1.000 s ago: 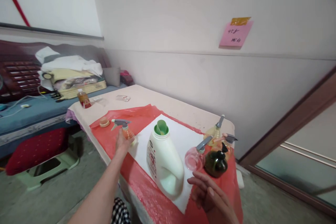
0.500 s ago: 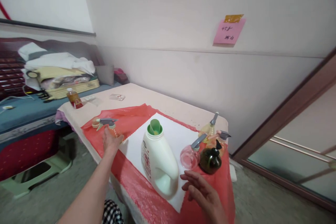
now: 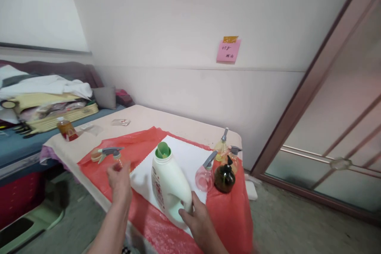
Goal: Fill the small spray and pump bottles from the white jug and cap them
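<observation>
My right hand [image 3: 196, 214] grips the handle of a large white detergent jug [image 3: 171, 184]. The jug stands tilted in view, and a green cap or cup [image 3: 163, 150] sits in its mouth. At the left, my left hand [image 3: 119, 175] is right beside a small clear spray bottle [image 3: 118, 159] with a grey trigger head, its fingers bent and apart. The hand partly hides the bottle's lower part, and I cannot tell whether they touch. A white sheet [image 3: 143, 174] lies under the jug, on red plastic [image 3: 229, 222].
Right of the jug stand a pink spray bottle [image 3: 204, 177], a dark green pump bottle [image 3: 225, 179] and two yellowish bottles. An amber bottle [image 3: 67, 129] is at the table's far left. A pink note [image 3: 228, 50] is taped to the wall.
My right hand has moved from beside the jug onto its handle. My left hand has drawn back slightly, staying by the small spray bottle. The view has turned right.
</observation>
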### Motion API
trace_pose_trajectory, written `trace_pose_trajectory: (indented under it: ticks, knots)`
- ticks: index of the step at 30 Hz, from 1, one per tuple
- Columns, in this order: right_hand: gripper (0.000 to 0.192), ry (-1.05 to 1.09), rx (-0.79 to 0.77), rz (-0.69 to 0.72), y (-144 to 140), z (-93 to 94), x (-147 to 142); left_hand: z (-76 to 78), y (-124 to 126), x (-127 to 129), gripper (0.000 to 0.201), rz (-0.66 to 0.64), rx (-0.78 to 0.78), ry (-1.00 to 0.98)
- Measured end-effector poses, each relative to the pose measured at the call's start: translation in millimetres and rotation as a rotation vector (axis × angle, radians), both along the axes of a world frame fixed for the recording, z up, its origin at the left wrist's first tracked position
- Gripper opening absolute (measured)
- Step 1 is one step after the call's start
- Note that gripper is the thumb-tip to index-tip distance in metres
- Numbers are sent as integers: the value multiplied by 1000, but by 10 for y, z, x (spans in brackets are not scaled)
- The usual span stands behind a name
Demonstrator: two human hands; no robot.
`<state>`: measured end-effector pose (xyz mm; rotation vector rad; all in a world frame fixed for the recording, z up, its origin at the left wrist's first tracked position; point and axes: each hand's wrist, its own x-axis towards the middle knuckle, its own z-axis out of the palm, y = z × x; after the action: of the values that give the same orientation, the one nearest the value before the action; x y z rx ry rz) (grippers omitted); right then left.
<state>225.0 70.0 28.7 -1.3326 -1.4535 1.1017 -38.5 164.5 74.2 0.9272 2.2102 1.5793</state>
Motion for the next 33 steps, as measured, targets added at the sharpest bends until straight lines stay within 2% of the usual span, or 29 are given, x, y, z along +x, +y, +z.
trace_pose_trajectory:
  ticks: [3,6,9,12,16,20,23,25,27,29,33]
  knots:
    - [24,60,40,-13,72,-55,-45,174,-107,316,53,-247,130,-101]
    - [24,113,85,-18,171,-35,-64,303,-197,561,53,-476,182,-156]
    - [23,126,109,-26,280,-14,-66,326,-210,679,58,-575,200,-169]
    - [22,100,100,-41,349,-43,-65,238,-140,696,63,-594,140,-198]
    - [22,58,84,-55,329,-44,-64,104,-47,666,65,-494,30,-251]
    - [39,64,126,-99,217,75,-6,144,-67,668,60,-382,50,-251]
    - [37,95,190,-225,155,150,126,276,-131,714,57,-196,213,-148]
    - [31,118,230,-354,164,157,250,364,-207,798,54,-91,461,-64]
    - [34,140,254,-488,221,128,376,418,-335,953,49,-73,782,19]
    - [39,156,259,-576,317,75,477,421,-518,1186,46,-196,981,97]
    - [50,140,261,-590,532,-19,550,308,-895,1717,54,-621,975,356]
